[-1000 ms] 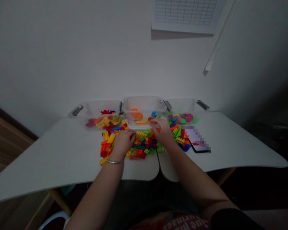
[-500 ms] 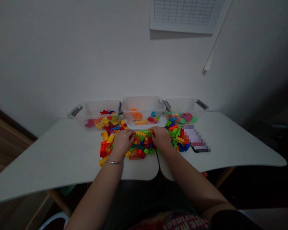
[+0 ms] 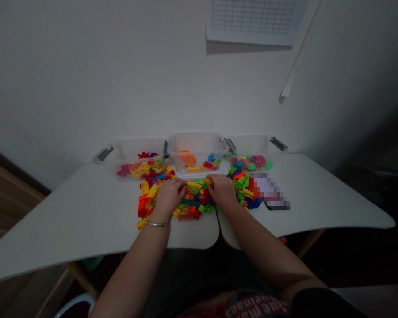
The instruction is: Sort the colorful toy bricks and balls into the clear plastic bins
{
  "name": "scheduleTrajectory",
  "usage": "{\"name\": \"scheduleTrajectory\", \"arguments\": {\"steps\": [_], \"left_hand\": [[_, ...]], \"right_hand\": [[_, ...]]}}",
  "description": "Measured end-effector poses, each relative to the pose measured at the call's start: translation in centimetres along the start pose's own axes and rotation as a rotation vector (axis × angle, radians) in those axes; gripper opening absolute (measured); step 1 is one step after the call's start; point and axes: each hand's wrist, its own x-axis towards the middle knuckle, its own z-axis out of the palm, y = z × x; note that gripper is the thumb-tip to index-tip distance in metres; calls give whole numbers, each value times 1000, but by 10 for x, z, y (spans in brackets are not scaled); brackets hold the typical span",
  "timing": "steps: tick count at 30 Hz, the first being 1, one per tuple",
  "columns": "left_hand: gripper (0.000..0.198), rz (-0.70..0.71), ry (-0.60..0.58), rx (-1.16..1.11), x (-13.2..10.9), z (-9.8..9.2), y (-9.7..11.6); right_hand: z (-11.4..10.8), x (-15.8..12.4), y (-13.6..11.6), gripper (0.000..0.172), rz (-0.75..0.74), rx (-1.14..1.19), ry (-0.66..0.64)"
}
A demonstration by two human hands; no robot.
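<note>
While the left hand (image 3: 169, 196) and the right hand (image 3: 223, 191) rest side by side on a heap of plastic building bricks (image 3: 194, 199), their fingers curl downward onto the pieces. The left fingers (image 3: 179, 185) and right fingers (image 3: 212, 180) lie close together on each hand; whether either hand grips a brick cannot be told.

Heap: red, yellow, orange, green and blue bricks, loose and mixed, spread in front of the person across the join of two white tabletops, between the forearms and the bins.

Surface: a left white surface (image 3: 69, 207) and a right white surface (image 3: 321, 198), with curved front edges meeting at the middle.

Containers: three clear plastic bins with grey handles, in a row against the wall, just behind the heap.
- Left bin (image 3: 114, 159): flat red, orange and yellow pieces.
- Middle bin (image 3: 199, 143): orange pieces, a yellow brick and small blue and red pieces.
- Right bin (image 3: 252, 143): round pink, green and multicoloured pieces.

Also present: a smartphone (image 3: 268, 192) with a blurred screen, touching the heap's right side; a thin metal bangle (image 3: 155, 224) on the left wrist; a gridded chart (image 3: 252, 17) on the wall above.
</note>
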Motion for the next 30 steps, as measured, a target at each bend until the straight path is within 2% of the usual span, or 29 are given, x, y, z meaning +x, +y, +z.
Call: {"name": "scheduleTrajectory", "arguments": {"steps": [5, 9, 12, 16, 19, 23, 27, 30], "left_hand": [[25, 2, -5, 2, 0, -1, 0], [24, 1, -6, -8, 0, 2, -2], [24, -9, 4, -13, -1, 3, -3], [24, -6, 12, -13, -2, 2, -2], [24, -10, 1, -4, -2, -1, 0], [23, -13, -7, -9, -2, -2, 0], [23, -11, -6, -10, -2, -2, -1], [23, -11, -3, -11, -2, -1, -1]], "right_hand": [[-1, 3, -2, 27, -22, 257, 134], [-13, 14, 2, 22, -33, 444, 297], [-31, 27, 6, 20, -86, 444, 400], [-53, 49, 11, 22, -149, 348, 448], [-57, 70, 16, 23, -154, 299, 440], [-50, 91, 21, 25, -158, 183, 299], [-39, 93, 22, 29, -121, 64, 211], [-33, 86, 20, 30, -101, 38, 222]]}}
